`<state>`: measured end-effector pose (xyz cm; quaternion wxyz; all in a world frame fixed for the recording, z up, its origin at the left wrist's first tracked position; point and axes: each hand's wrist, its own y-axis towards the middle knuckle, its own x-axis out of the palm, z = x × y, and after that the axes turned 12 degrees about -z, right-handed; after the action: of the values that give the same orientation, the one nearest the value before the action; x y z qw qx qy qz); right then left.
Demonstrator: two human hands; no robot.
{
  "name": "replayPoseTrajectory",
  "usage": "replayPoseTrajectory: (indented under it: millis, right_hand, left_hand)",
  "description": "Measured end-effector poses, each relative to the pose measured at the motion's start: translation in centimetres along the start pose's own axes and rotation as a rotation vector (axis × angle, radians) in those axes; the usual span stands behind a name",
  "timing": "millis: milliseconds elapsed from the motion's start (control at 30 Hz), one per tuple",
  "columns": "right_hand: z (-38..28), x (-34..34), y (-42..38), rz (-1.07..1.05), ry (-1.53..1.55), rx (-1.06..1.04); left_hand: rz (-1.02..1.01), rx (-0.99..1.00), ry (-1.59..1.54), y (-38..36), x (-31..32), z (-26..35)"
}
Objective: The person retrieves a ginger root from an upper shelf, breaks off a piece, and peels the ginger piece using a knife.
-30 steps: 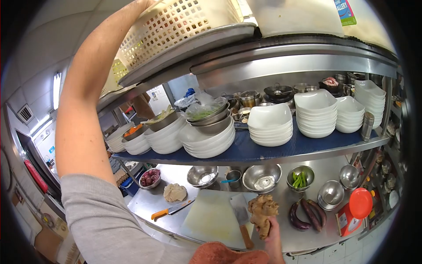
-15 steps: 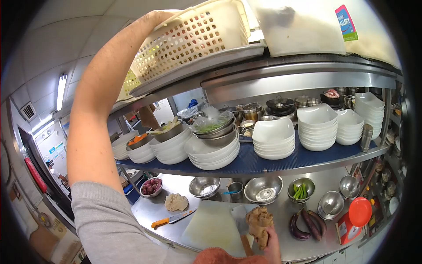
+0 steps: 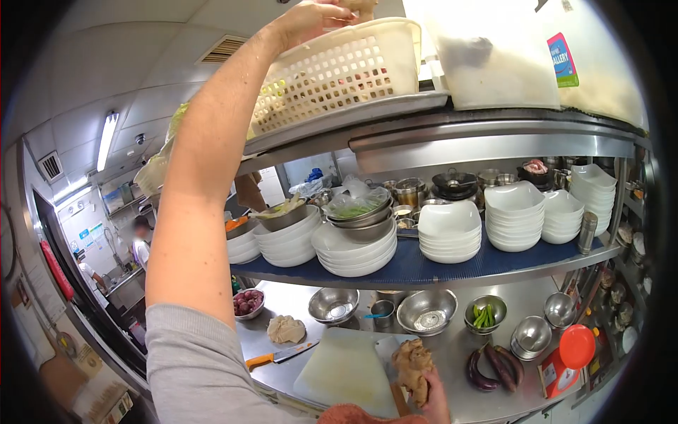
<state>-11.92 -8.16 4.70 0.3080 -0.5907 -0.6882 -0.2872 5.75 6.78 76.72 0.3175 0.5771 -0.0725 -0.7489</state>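
Note:
High at the top edge, my left hand has its fingers closed on a piece of ginger, which the frame cuts off. It is just above the rim of a cream perforated plastic basket, and the basket's contents show only through the holes. Low down, my right hand grips a large knobbly ginger root. That root is over the right side of a pale cutting board, where a cleaver's wide blade is partly hidden. An orange-handled knife lies left of the board.
Stacked white bowls line the blue-matted shelf. On the steel counter are metal bowls, green peppers, eggplants, a red scale and red onions. Two people stand far left.
My left hand has risen from behind the basket's rim and now shows a piece of ginger. The camera view has shifted slightly. My right hand still holds its ginger root low over the counter.

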Motion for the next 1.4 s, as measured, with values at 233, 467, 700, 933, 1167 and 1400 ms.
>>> replayPoseTrajectory:
  millis: [233, 467, 700, 933, 1167, 1400]
  right_hand:
    - [0.9, 0.3, -0.8, -0.025, -0.048, 0.012]
    - [2.6, -2.3, -0.7, 0.03, -0.011, -0.074]
    - [0.9, -2.5, -0.2, 0.13, 0.008, -0.084]
    - [0.6, -0.7, -0.5, 0.163, 0.001, -0.135]
    - [0.8, -0.1, -1.5, 0.123, -0.026, -0.135]
    - [1.4, -0.8, -2.3, 0.115, 0.018, -0.174]
  left_hand:
    - [0.202, 0.46, -0.34, -5.7, -2.2, 2.9]
    - [-0.277, 0.208, 0.037, -26.7, 10.9, -0.5]
    - [-0.942, -0.439, -0.578, -47.7, 44.7, -24.9]
    - [-1.085, -0.542, -0.223, -51.3, 50.7, -26.7]
    - [-0.99, 0.04, -0.212, -30.3, 23.2, -5.0]
    - [0.323, 0.167, 0.517, -15.2, -0.6, 5.4]
